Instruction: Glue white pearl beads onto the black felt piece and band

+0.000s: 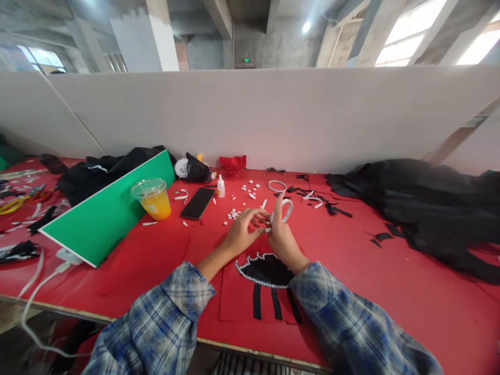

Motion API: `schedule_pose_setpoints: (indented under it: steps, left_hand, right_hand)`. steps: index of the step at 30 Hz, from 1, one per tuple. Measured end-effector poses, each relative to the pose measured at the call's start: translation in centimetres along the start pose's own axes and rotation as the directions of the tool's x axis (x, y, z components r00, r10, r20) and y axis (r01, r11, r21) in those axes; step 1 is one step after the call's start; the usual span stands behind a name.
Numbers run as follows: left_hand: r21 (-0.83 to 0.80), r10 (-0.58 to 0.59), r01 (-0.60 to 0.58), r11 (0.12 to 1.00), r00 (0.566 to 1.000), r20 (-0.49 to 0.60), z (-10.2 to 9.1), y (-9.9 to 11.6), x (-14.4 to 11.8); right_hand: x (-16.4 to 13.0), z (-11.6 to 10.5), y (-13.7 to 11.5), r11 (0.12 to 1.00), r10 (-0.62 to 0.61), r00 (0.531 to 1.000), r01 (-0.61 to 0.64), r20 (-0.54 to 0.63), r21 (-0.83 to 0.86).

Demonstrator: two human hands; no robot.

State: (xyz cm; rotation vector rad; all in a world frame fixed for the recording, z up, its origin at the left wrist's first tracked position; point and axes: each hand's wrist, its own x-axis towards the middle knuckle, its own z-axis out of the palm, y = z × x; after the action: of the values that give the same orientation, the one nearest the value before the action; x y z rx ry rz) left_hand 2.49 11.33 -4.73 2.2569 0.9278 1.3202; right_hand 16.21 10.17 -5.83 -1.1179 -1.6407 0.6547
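Note:
My left hand [241,232] and my right hand [280,235] meet above a red card [238,304] on the red table [390,291]. On the card lies a black shape [267,271] edged with a row of small white pearls, with three black strips below it. The fingertips of both hands pinch something small and white between them; I cannot tell exactly what. A white strip loop [288,208] stands just behind my right hand's raised finger. Loose white pearls [234,213] lie scattered beyond my left hand.
A black phone [197,203], a small glue bottle [221,186] and a plastic cup of orange drink [153,198] stand to the left. A green board [105,213] leans there. Black fabric [422,203] is heaped at right; scraps and a white ring [276,185] lie behind.

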Motion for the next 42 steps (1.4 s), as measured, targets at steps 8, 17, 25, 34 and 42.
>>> schedule_pose_setpoints:
  steps: [8,17,25,34,42]
  left_hand:
    - [0.096,0.087,-0.083,0.992,0.995,-0.040,-0.2,-0.2,-0.2]
    - [-0.059,-0.098,0.095,0.994,0.994,-0.055,0.4,-0.5,-0.4]
    - [-0.196,-0.290,0.276,0.941,0.956,-0.044,0.9,-1.2,-0.4]
    - [-0.261,-0.341,0.330,0.907,0.940,0.004,0.5,-2.4,-0.1]
    - [-0.215,-0.365,0.354,0.910,0.931,-0.010,0.0,-2.3,0.1]
  right_hand:
    - [-0.3,0.2,0.4,0.958,-0.022,0.998,0.039,0.063,-0.285]
    - [-0.2,0.2,0.4,0.974,-0.018,0.993,0.043,0.113,-0.224]
    - [-0.3,1.5,1.4,0.995,-0.044,0.990,0.032,0.132,0.093]
    - [0.6,1.2,1.6,0.721,0.254,0.964,-0.240,0.075,0.650]
    - [0.4,1.5,2.1,0.802,0.261,0.965,-0.209,-0.013,0.560]
